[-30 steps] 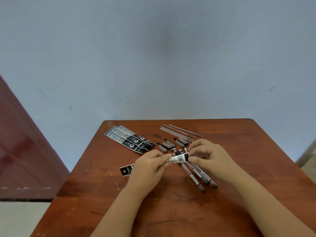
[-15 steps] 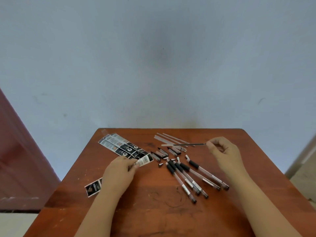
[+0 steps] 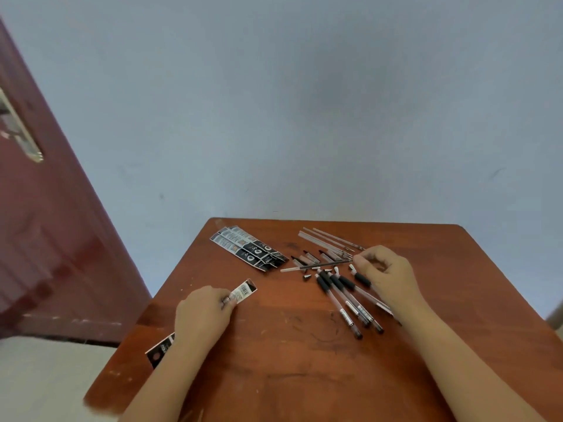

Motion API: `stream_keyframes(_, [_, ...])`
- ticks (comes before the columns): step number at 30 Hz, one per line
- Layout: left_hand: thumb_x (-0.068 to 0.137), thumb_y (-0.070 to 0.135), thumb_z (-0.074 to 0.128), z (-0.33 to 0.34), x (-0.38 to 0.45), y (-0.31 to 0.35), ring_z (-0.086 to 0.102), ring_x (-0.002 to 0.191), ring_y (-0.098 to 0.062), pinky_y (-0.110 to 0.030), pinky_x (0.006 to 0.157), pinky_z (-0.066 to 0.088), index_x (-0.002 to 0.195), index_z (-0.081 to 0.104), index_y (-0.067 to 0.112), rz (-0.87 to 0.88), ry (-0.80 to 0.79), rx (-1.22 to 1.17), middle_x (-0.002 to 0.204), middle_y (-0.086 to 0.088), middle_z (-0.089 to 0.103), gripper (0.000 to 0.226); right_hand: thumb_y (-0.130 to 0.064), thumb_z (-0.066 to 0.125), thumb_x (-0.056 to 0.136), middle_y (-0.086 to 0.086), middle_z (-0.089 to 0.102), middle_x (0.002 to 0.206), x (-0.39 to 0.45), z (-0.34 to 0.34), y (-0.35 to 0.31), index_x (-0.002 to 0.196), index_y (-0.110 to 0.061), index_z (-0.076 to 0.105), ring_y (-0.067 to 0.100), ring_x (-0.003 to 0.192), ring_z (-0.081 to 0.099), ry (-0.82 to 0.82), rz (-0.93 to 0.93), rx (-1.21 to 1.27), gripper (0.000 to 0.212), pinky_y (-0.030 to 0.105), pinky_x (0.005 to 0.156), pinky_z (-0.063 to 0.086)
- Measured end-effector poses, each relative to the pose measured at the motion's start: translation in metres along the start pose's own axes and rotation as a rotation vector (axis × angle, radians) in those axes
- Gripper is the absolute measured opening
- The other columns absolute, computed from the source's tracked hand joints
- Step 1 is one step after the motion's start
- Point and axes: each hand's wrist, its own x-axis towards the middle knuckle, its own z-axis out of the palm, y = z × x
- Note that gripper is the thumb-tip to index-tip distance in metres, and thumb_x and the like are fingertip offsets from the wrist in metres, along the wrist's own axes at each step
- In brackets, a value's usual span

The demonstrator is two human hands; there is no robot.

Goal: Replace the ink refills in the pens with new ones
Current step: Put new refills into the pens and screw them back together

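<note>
could drop or bend the thin dark ink refill [image 3: 327, 264], pinched only at its near end by the right hand [image 3: 385, 277] and jutting leftward above the loose small pen tips [image 3: 306, 277]. could also scatter the clear pens with black grips [image 3: 344, 295] lying just under that wrist. right hand curled, fingertips closed on the refill, forearm crossing the reddish-brown wooden table [image 3: 304, 376]. left hand [image 3: 204, 313] knuckles up, gripping the torn black-and-white refill wrapper [image 3: 243, 292], well apart to the left. unopened black refill packets [image 3: 248, 248] beyond it.
</note>
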Motion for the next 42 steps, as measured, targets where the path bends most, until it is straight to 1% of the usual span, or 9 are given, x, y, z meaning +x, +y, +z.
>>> stream_keyframes(5, [0.089,0.033,0.051,-0.001,-0.016,-0.002,0.050,0.113,-0.022,-0.034,0.088,0.043,0.123,0.053,0.019,-0.069,0.094,0.095,0.122,-0.003,0.056,0.037,-0.010,0.060,0.081,-0.003,0.060,0.075,-0.008,0.008,-0.005,0.064,-0.025,0.060,0.008,0.073,0.054,-0.062,-0.036,0.002,0.024,0.018,0.065,0.039])
stream_keyframes(9, [0.068,0.029,0.063,0.005,-0.016,0.023,0.066,0.077,-0.022,-0.033,0.063,0.054,0.091,0.070,0.006,0.319,0.401,-0.181,0.082,-0.006,0.070,0.033,-0.010,0.062,0.080,-0.009,0.059,0.067,-0.014,0.015,-0.011,0.060,-0.030,0.059,0.001,0.063,0.050,-0.101,-0.073,-0.021,0.029,0.010,0.058,0.039])
stream_keyframes(12, [0.074,0.040,0.045,-0.001,-0.018,0.057,0.051,0.085,-0.005,-0.016,0.070,0.046,0.092,0.069,0.017,0.544,0.359,-0.263,0.082,0.006,0.069,0.037,-0.009,0.064,0.079,-0.011,0.059,0.064,-0.017,0.021,-0.013,0.057,-0.033,0.058,-0.004,0.065,0.054,-0.125,-0.123,-0.027,0.033,0.005,0.060,0.040])
stream_keyframes(16, [0.079,0.028,0.049,0.007,-0.013,0.074,0.047,0.078,-0.004,-0.016,0.074,0.039,0.083,0.069,0.014,0.582,0.352,-0.506,0.074,0.002,0.065,0.024,-0.009,0.065,0.077,-0.010,0.060,0.056,-0.017,0.023,-0.008,0.058,-0.033,0.061,-0.004,0.061,0.054,-0.161,-0.125,-0.006,0.032,0.011,0.058,0.044])
stream_keyframes(21, [0.082,0.027,0.050,0.022,-0.012,0.065,0.045,0.075,-0.004,-0.018,0.068,0.038,0.087,0.065,0.015,0.630,0.367,-0.469,0.073,0.001,0.064,0.020,-0.009,0.064,0.079,-0.020,0.061,0.058,-0.016,0.022,-0.007,0.054,-0.038,0.060,-0.001,0.057,0.053,-0.211,-0.135,-0.002,0.039,0.010,0.056,0.042])
stream_keyframes(27, [0.083,0.021,0.046,0.019,-0.016,0.046,0.055,0.055,-0.007,-0.015,0.050,0.040,0.085,0.063,0.016,0.819,0.214,-0.345,0.063,0.005,0.063,0.018,-0.018,0.062,0.081,-0.020,0.055,0.066,-0.013,0.012,-0.014,0.065,-0.035,0.059,-0.010,0.075,0.053,-0.572,-0.260,-0.376,0.024,0.007,0.068,0.041])
stream_keyframes(30, [0.083,0.026,0.042,0.008,-0.015,0.027,0.055,0.048,-0.005,-0.015,0.044,0.042,0.078,0.066,0.019,0.761,0.142,-0.334,0.058,0.009,0.062,0.025,-0.020,0.064,0.078,-0.023,0.055,0.067,-0.016,0.014,-0.012,0.072,-0.021,0.069,-0.007,0.081,0.055,-0.580,-0.342,-0.386,0.008,0.006,0.072,0.042])
stream_keyframes(35, [0.080,0.028,0.037,-0.009,-0.012,-0.018,0.057,0.046,-0.003,-0.012,0.040,0.042,0.086,0.069,0.022,0.527,0.229,-0.258,0.057,0.013,0.064,0.033,-0.007,0.070,0.074,-0.019,0.058,0.074,-0.005,0.020,-0.017,0.081,-0.010,0.073,-0.010,0.077,0.056,-0.268,-0.331,-0.357,0.008,0.001,0.070,0.041])
stream_keyframes(42, [0.077,0.029,0.043,-0.005,-0.018,-0.028,0.059,0.046,-0.006,-0.011,0.042,0.034,0.081,0.069,0.026,0.371,0.264,-0.262,0.058,0.011,0.066,0.027,-0.020,0.050,0.090,0.005,0.063,0.110,0.010,0.104,-0.022,0.112,-0.011,0.061,0.014,0.104,0.052,-0.457,-0.360,-0.623,0.027,0.020,0.093,0.035])
